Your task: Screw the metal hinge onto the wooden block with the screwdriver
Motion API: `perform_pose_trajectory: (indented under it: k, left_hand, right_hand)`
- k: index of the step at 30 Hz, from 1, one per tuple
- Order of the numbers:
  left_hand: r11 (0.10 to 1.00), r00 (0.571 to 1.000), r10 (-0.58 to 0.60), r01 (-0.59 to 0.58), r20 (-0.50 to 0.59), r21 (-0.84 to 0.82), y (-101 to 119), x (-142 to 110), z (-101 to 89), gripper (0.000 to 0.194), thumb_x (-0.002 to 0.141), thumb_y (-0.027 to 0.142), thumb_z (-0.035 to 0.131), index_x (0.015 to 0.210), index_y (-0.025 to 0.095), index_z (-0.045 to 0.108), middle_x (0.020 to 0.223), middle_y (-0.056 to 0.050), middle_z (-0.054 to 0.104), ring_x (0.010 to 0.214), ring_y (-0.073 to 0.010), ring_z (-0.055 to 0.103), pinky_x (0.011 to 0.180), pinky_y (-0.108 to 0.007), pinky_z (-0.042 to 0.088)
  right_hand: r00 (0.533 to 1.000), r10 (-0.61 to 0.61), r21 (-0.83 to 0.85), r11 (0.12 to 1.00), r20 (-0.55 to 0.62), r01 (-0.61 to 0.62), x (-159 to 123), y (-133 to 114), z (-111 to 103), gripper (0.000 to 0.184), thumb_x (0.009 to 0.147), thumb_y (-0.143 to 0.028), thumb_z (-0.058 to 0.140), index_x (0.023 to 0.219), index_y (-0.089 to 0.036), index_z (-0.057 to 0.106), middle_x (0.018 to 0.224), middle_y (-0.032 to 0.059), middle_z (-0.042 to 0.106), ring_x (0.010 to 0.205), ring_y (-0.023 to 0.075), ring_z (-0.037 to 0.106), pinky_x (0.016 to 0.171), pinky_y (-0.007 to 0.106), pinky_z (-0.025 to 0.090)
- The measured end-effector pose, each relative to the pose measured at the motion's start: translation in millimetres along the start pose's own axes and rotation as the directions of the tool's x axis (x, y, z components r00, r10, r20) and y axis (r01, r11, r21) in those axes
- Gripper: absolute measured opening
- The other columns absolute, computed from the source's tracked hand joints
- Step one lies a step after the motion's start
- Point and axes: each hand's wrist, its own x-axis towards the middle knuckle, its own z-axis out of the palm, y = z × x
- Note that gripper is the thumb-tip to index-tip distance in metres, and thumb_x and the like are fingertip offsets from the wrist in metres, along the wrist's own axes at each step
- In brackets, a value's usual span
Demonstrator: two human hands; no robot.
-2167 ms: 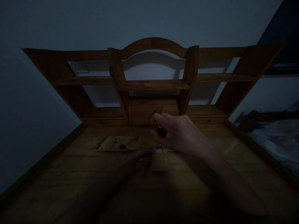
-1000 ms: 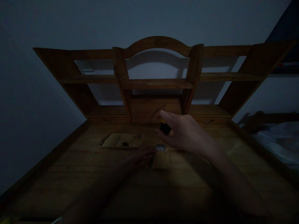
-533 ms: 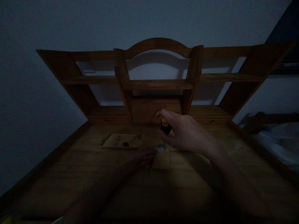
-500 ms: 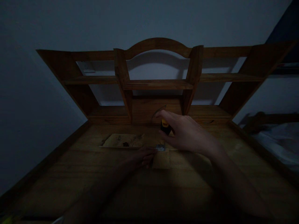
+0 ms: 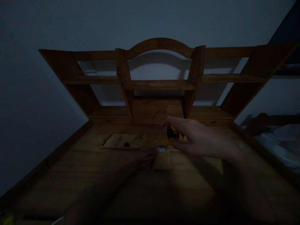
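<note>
My right hand (image 5: 191, 136) is closed around the black and yellow handle of a screwdriver (image 5: 172, 132), just above and to the right of a small metal hinge (image 5: 162, 148). The screwdriver's shaft is hard to make out in the dim light. The hinge lies at the far edge of a small square wooden block (image 5: 162, 161) on the desktop. From the left, my left hand (image 5: 146, 156) grips the block's left side, its fingertips close to the hinge. Shadow hides part of these fingers.
A flat, rough-faced piece of wood (image 5: 124, 141) lies on the wooden desktop (image 5: 77, 168), left of the hinge. A wooden shelf unit (image 5: 159, 85) rises at the back against the wall. Something yellow (image 5: 9, 219) shows at the lower left corner.
My right hand has shifted slightly right and down with the screwdriver, away from over the hinge. My left hand stays at the block.
</note>
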Motion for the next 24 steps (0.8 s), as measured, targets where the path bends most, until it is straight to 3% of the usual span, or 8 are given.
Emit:
perform_pose_trajectory:
  k: [3,8,10,14,16,21,24]
  left_hand:
    - [0.999,0.999,0.037,-0.038,0.027,0.037,2,-3,1.9,0.036,0.089,0.042,0.061,0.067,0.017,0.048,0.038,0.011,0.033,0.027,-0.0051,0.028,0.036,-0.020,0.040]
    - [0.997,0.997,0.071,-0.072,0.031,0.027,0,-3,1.8,0.031,0.092,0.038,0.058,0.070,0.016,0.050,0.038,0.011,0.031,0.028,-0.0048,0.027,0.036,-0.019,0.037]
    - [0.997,0.996,0.070,-0.071,0.051,0.013,-3,1,-1.7,0.030,0.093,0.037,0.056,0.071,0.016,0.049,0.038,0.011,0.031,0.028,-0.0045,0.027,0.037,-0.019,0.037]
    - [0.999,0.997,0.023,-0.026,0.079,0.035,-11,14,-10.9,0.038,0.086,0.048,0.063,0.070,0.017,0.047,0.035,0.011,0.031,0.025,-0.0057,0.030,0.036,-0.021,0.038]
    - [0.999,0.996,-0.001,-0.003,0.087,0.042,-11,16,-11.8,0.040,0.084,0.050,0.064,0.069,0.017,0.046,0.034,0.010,0.031,0.024,-0.0065,0.031,0.035,-0.021,0.038]
    - [0.998,0.997,0.064,-0.064,0.045,0.013,-3,4,-0.3,0.032,0.088,0.041,0.061,0.073,0.016,0.048,0.037,0.011,0.031,0.026,-0.0040,0.027,0.036,-0.019,0.035]
    - [0.998,0.997,0.059,-0.060,0.058,0.018,2,-3,5.2,0.029,0.089,0.039,0.060,0.074,0.016,0.050,0.037,0.011,0.030,0.026,-0.0043,0.028,0.035,-0.018,0.035]
  right_hand:
    - [0.999,0.017,-0.088,0.996,-0.044,-0.021,1,2,3,0.019,0.093,-0.033,0.056,0.110,-0.024,0.053,0.104,0.0028,0.066,0.090,0.0187,0.063,0.073,0.028,0.041]
    - [0.961,0.148,-0.362,0.904,-0.233,-0.226,11,-3,16,0.041,0.095,-0.060,0.043,0.105,-0.021,0.051,0.075,0.0026,0.065,0.065,0.0207,0.060,0.057,0.030,0.028]
    - [0.958,0.122,-0.372,0.903,-0.259,-0.216,13,-6,19,0.034,0.095,-0.053,0.044,0.105,-0.021,0.050,0.083,0.0042,0.066,0.069,0.0204,0.060,0.058,0.030,0.028]
    - [0.978,0.041,-0.321,0.941,-0.205,-0.106,12,-9,21,0.011,0.093,-0.028,0.046,0.101,-0.020,0.048,0.096,0.0035,0.063,0.072,0.0154,0.058,0.060,0.029,0.030]
    - [0.976,0.041,-0.340,0.933,-0.212,-0.113,13,-8,22,0.011,0.096,-0.029,0.043,0.098,-0.020,0.048,0.093,0.0028,0.063,0.069,0.0145,0.058,0.058,0.029,0.028]
    - [0.961,0.045,-0.450,0.877,-0.274,-0.169,17,-5,23,0.031,0.098,-0.049,0.040,0.096,-0.020,0.050,0.081,0.0036,0.065,0.067,0.0186,0.058,0.057,0.032,0.024]
    - [0.969,-0.033,-0.393,0.917,-0.244,-0.068,19,-5,24,0.019,0.096,-0.034,0.043,0.100,-0.018,0.051,0.097,0.0059,0.064,0.078,0.0180,0.059,0.063,0.031,0.030]
